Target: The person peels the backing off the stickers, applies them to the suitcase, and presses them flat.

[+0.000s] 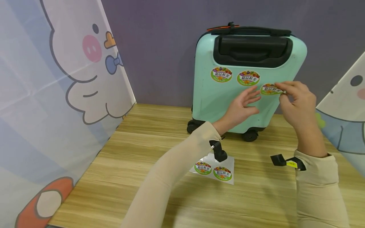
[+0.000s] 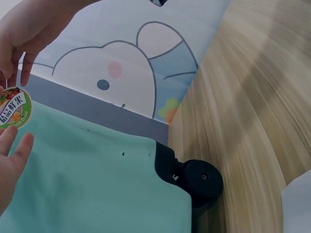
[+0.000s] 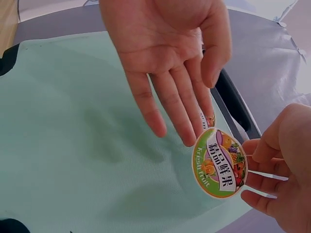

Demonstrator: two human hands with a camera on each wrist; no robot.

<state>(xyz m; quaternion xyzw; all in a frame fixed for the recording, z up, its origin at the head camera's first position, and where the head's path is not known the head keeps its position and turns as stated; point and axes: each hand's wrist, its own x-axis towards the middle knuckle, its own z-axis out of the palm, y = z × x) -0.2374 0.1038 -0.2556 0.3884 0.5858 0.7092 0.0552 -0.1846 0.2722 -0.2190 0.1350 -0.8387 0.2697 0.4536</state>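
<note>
My right hand [image 1: 299,106] pinches the right edge of an oval fruit sticker [image 1: 269,89] between thumb and fingers, in front of a mint-green suitcase [image 1: 211,104]. In the right wrist view the sticker's printed face [image 3: 219,163] shows fully, with a "Fresh Fruit" label. My left hand [image 1: 239,106] is beside it with fingers straight, the fingertips close to the sticker's left edge. Two matching stickers, a left one [image 1: 221,74] and a middle one [image 1: 248,78], are on the suitcase below its black handle recess [image 1: 252,50].
On the wooden table [image 1: 159,126] lies a white backing sheet [image 1: 229,163] with two more stickers, partly under my left forearm. The suitcase stands upright on black wheels [image 1: 250,135] against a grey panel [image 1: 154,53]. Cartoon-printed sheets [image 1: 71,57] flank both sides.
</note>
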